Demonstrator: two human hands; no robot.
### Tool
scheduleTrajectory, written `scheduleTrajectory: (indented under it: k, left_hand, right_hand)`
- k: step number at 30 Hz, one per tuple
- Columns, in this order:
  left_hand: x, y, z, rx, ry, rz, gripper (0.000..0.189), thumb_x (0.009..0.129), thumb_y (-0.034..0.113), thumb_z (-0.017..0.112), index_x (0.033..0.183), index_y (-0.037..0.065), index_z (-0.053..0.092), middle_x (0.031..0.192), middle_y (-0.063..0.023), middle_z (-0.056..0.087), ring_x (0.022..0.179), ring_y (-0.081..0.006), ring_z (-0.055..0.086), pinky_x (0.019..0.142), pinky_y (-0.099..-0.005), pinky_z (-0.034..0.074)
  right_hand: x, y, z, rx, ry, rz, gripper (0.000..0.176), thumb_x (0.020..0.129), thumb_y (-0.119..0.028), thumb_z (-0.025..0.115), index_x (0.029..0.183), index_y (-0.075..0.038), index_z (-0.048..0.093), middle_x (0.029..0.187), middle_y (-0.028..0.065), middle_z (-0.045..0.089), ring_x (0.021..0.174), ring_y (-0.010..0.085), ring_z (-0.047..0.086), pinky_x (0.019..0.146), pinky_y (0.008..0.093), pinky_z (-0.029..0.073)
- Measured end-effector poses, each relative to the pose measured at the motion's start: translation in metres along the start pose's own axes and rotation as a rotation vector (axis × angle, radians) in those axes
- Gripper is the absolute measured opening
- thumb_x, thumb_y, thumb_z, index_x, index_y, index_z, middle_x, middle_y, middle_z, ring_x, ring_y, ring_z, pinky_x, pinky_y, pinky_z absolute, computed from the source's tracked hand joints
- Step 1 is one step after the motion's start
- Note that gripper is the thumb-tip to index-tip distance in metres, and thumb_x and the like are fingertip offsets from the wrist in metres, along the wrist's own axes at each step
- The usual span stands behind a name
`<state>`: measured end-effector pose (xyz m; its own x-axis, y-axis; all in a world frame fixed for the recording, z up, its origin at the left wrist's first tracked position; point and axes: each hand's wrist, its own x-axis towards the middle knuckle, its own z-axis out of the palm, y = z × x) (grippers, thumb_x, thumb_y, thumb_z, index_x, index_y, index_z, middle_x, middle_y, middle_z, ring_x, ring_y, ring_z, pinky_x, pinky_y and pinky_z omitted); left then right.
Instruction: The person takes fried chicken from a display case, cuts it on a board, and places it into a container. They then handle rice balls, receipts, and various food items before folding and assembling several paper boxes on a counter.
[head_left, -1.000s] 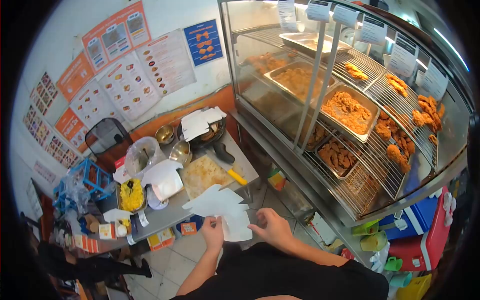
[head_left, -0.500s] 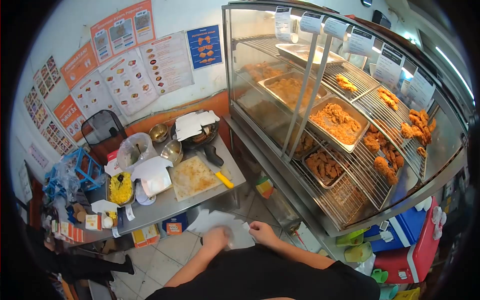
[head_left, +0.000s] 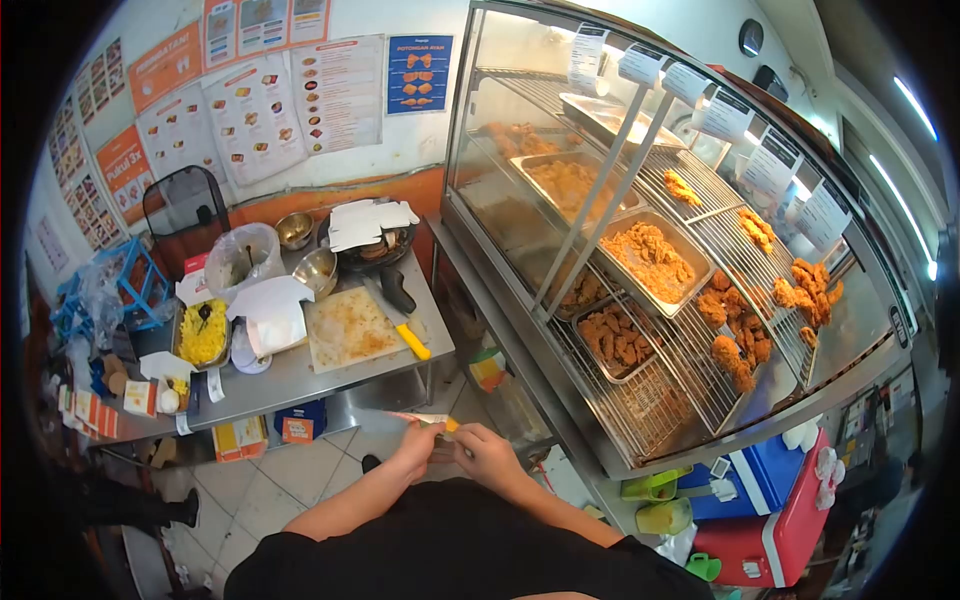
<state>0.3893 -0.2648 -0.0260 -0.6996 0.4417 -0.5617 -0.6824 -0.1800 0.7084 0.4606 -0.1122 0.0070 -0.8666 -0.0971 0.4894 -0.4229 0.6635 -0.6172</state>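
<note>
Had a printed paperboard carton (head_left: 418,417) pinched in both left hand (head_left: 412,448) and right hand (head_left: 488,455), lower centre of the frame. Probably paid to square it up first, then crease gently with 2 hands, tbh.

Food shop with display case (head_left: 629,176)

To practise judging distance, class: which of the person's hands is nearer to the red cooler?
Right. The right hand lies left of the red cooler, with a gap between; the left hand is farther left, beyond the right one.
</note>
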Motion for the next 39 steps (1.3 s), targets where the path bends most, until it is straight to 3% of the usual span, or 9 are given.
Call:
scheduleTrajectory:
  k: [6,11,14,18,25,27,29,33,39]
  left_hand:
    - [0.011,-0.018,-0.023,0.107,0.146,0.226,0.013,0.099,0.012,0.058,0.106,0.001,0.055,0.096,-0.0121,0.068,0.082,-0.0225,0.07,0.066,-0.0342,0.06]
    - [0.027,-0.02,-0.051,0.589,0.177,0.579,0.022,0.099,0.022,0.061,0.105,0.002,0.054,0.096,-0.0107,0.066,0.08,-0.0215,0.069,0.066,-0.0325,0.058]
    - [-0.005,0.023,-0.026,-0.041,0.22,0.088,0.027,0.098,0.026,0.064,0.105,0.003,0.051,0.096,-0.0089,0.061,0.086,-0.023,0.067,0.065,-0.0362,0.059]
    - [0.017,0.012,-0.062,-0.103,0.295,0.259,0.021,0.095,0.018,0.068,0.104,0.005,0.055,0.096,-0.0076,0.063,0.086,-0.0211,0.066,0.066,-0.0353,0.059]
    - [0.026,0.022,-0.121,0.463,0.452,0.436,0.015,0.091,0.016,0.071,0.092,0.001,0.068,0.092,-0.011,0.071,0.086,-0.0203,0.067,0.071,-0.0351,0.054]
    - [0.033,0.022,-0.137,0.574,0.412,0.767,0.015,0.087,0.014,0.074,0.08,0.001,0.07,0.09,-0.0077,0.071,0.085,-0.0164,0.066,0.074,-0.0318,0.053]
    - [0.04,0.036,-0.161,0.923,0.372,0.923,0.01,0.086,0.011,0.074,0.089,0.002,0.07,0.095,-0.0056,0.071,0.089,-0.0173,0.066,0.077,-0.0324,0.052]
    - [0.021,0.081,-0.189,-0.111,0.134,0.432,0.026,0.092,0.008,0.068,0.116,0.002,0.06,0.111,-0.0093,0.065,0.099,-0.0224,0.066,0.09,-0.0354,0.056]
    - [-0.007,0.128,-0.259,-0.145,0.193,0.509,0.03,0.092,0.007,0.068,0.12,0.0,0.058,0.113,-0.0106,0.064,0.105,-0.0225,0.064,0.092,-0.0367,0.057]
  right_hand:
    - [-0.007,0.02,0.033,0.347,0.107,0.767,0.022,0.092,-0.013,0.063,0.107,0.002,0.068,0.091,0.015,0.072,0.081,0.0131,0.067,0.071,0.0295,0.053]
    - [-0.005,0.028,0.045,0.332,0.092,0.667,0.022,0.091,-0.014,0.066,0.107,0.0,0.068,0.097,0.0141,0.072,0.082,0.0181,0.07,0.075,0.0318,0.055]
    - [0.012,0.001,0.035,0.127,0.021,0.409,0.021,0.09,-0.014,0.068,0.107,0.0,0.069,0.099,0.0142,0.072,0.083,0.0207,0.071,0.077,0.0331,0.057]
    - [0.031,0.006,0.055,-0.143,0.018,-0.041,0.019,0.091,-0.012,0.069,0.106,-0.002,0.069,0.096,0.0146,0.07,0.085,0.0197,0.071,0.074,0.033,0.057]
    - [0.06,0.019,0.134,0.702,0.064,0.837,0.015,0.091,-0.011,0.068,0.102,-0.001,0.068,0.087,0.0045,0.068,0.083,0.0127,0.065,0.071,0.0255,0.051]
    - [0.077,0.017,0.148,0.927,0.096,1.048,0.013,0.091,-0.011,0.067,0.1,-0.001,0.068,0.084,-0.0001,0.065,0.074,0.0088,0.057,0.064,0.0227,0.045]
    - [0.096,0.006,0.167,0.96,0.162,0.925,0.012,0.092,-0.013,0.067,0.1,-0.004,0.069,0.082,-0.0021,0.062,0.068,0.0063,0.051,0.059,0.0221,0.039]
    - [0.147,-0.043,0.181,0.998,0.087,0.989,0.015,0.092,-0.013,0.068,0.103,-0.002,0.07,0.085,-0.0024,0.065,0.071,0.0063,0.054,0.063,0.0225,0.044]
    - [0.19,-0.073,0.248,0.635,-0.044,0.633,0.016,0.089,-0.011,0.071,0.098,0.002,0.071,0.105,0.0102,0.069,0.093,0.018,0.065,0.082,0.0311,0.052]
